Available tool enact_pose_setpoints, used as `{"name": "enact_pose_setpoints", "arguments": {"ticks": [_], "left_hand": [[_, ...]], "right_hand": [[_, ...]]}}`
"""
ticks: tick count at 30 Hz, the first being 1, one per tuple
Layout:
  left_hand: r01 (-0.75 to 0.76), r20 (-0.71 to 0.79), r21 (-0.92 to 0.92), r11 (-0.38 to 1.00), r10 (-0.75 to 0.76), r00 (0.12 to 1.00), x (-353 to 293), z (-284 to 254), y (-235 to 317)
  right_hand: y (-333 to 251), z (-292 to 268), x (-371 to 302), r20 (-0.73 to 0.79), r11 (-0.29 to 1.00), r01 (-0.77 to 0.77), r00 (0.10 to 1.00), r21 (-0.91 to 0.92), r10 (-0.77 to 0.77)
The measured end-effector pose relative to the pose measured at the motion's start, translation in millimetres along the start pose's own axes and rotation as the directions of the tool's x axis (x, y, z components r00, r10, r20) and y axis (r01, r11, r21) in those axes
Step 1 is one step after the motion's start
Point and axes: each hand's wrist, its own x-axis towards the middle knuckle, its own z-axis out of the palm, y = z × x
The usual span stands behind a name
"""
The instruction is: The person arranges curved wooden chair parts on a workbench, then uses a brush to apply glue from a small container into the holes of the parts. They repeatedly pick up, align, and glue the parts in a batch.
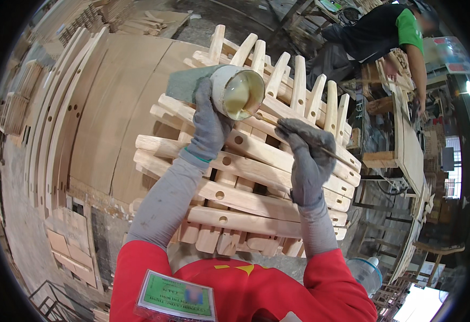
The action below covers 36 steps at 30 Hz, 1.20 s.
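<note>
My left hand [210, 123], in a grey glove, grips a white cup [223, 80] tipped so that its mouth faces me. Pale yellowish liquid [237, 98] lies inside the cup. A thin stick [341, 158] is held in my gloved right hand [309, 155], its far end at the cup's rim; whether that end carries bristles is too small to tell. Beneath both hands lies a stack of pale wooden bars [261, 173] with round holes, crossed in layers. A flat grey-green piece [184, 84] shows behind the cup; I cannot tell whether my left hand touches it.
Left of the stack is a brown board surface [118, 107] with long curved wooden pieces [63, 118] along it. A person [372, 37] leans over a bench [406, 129] at the upper right. A clear plastic container [365, 275] stands by my right elbow.
</note>
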Motion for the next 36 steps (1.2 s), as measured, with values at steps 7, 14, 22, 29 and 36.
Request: {"name": "enact_pose_setpoints", "arguments": {"ticks": [7,14,22,29,36], "left_hand": [[-0.027,0.041,0.016,1.0,0.026,0.999,-1,1,-3],[-0.084,0.024,0.012,0.996,0.084,0.996,6,-3,4],[-0.035,-0.042,-0.01,0.999,0.034,0.999,6,-1,4],[-0.076,-0.019,0.014,0.997,0.076,0.997,7,-3,5],[-0.116,-0.028,0.032,0.993,0.117,0.993,7,-4,2]], "right_hand": [[10,3,-10,-0.044,0.997,-0.067,0.997,-0.035,0.065],[-22,6,-9,0.013,0.967,-0.221,0.975,-0.124,0.224],[3,13,-9,0.206,0.815,-0.319,0.864,-0.483,0.46],[4,16,-14,0.392,0.623,0.114,0.859,-0.774,0.329],[2,30,-10,0.504,0.647,0.258,0.833,-0.718,0.227]]}}
